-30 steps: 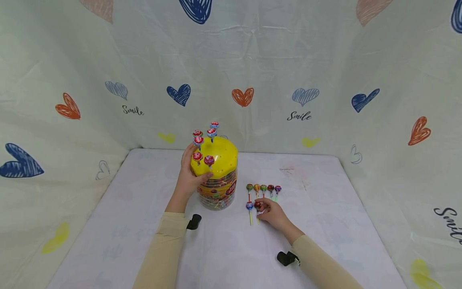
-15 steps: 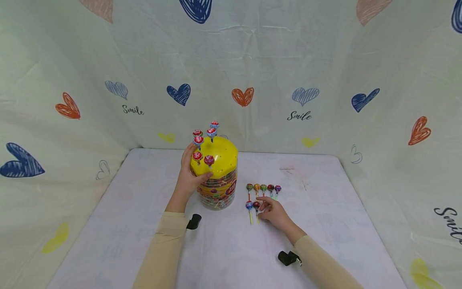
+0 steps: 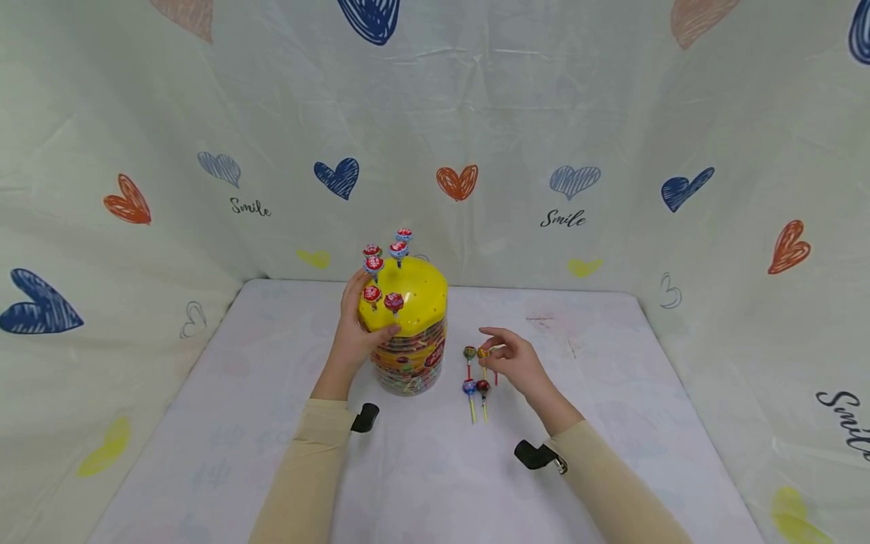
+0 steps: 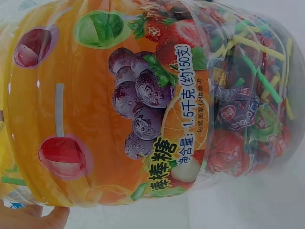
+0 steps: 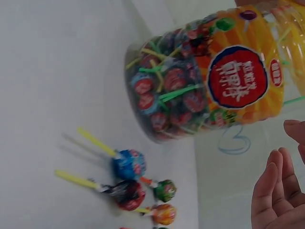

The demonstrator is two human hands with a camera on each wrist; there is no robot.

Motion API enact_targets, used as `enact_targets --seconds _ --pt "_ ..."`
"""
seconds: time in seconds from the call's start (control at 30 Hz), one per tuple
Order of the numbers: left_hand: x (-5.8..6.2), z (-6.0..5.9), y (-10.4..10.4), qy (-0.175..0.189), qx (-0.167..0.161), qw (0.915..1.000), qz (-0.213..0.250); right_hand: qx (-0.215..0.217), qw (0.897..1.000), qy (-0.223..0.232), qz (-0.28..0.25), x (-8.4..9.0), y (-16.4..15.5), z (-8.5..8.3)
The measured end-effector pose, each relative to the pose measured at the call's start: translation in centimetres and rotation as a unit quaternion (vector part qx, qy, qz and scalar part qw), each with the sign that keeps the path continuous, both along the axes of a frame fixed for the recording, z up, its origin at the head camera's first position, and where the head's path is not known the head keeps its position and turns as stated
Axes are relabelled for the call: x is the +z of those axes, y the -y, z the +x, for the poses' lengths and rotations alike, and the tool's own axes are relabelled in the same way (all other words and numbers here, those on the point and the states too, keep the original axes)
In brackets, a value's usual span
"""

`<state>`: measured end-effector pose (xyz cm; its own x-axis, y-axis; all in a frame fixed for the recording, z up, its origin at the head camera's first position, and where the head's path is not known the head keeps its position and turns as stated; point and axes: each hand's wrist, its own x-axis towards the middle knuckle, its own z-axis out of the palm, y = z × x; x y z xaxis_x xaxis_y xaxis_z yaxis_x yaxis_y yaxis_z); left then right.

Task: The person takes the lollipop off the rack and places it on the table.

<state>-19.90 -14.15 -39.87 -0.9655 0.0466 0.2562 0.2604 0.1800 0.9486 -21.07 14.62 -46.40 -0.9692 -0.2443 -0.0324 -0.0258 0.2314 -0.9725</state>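
Observation:
A clear plastic lollipop jar with a yellow lid stands upright, full of wrapped lollipops. My left hand grips it around the lid, thumb in front. Several lollipops stick up from the lid's left side. To the right of the jar, a blue lollipop and a dark red lollipop lie in the near row. Behind them are a green lollipop and an orange lollipop. Over the back row hovers my right hand, fingers bent loosely with nothing seen between them; it hides the row's right part.
A white-covered table lies under everything. Behind it hangs a pale curtain printed with hearts. Black wrist cameras jut from both sleeves just above the table.
My right hand has left the dark red lollipop, which now lies beside the blue one, and has moved away from me over the back row. My left hand and the jar have stayed put.

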Motion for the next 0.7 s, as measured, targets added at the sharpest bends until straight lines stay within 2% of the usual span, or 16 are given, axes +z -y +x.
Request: enact_targets --seconds 0.03,0.13,0.27,0.47,0.7 --pt "0.0 0.0 0.0 -0.001 -0.001 1.0000 0.000 0.003 1.000 -0.005 -0.008 1.0 0.3 0.2" --pt "-0.1 0.0 0.0 -0.003 -0.001 1.0000 0.000 0.005 1.000 -0.021 -0.023 2.3 0.9 0.1" --pt "0.0 0.1 0.0 -0.007 0.000 1.0000 -0.006 0.002 0.998 -0.048 -0.043 2.6 1.6 -0.8" --pt "0.1 0.2 0.1 -0.012 0.000 0.9999 -0.007 0.015 0.991 -0.108 -0.073 5.3 3.3 -1.2" --pt "-0.1 0.0 0.1 -0.007 -0.002 1.0000 0.001 0.036 0.983 -0.140 -0.110 7.3 5.1 -1.8"
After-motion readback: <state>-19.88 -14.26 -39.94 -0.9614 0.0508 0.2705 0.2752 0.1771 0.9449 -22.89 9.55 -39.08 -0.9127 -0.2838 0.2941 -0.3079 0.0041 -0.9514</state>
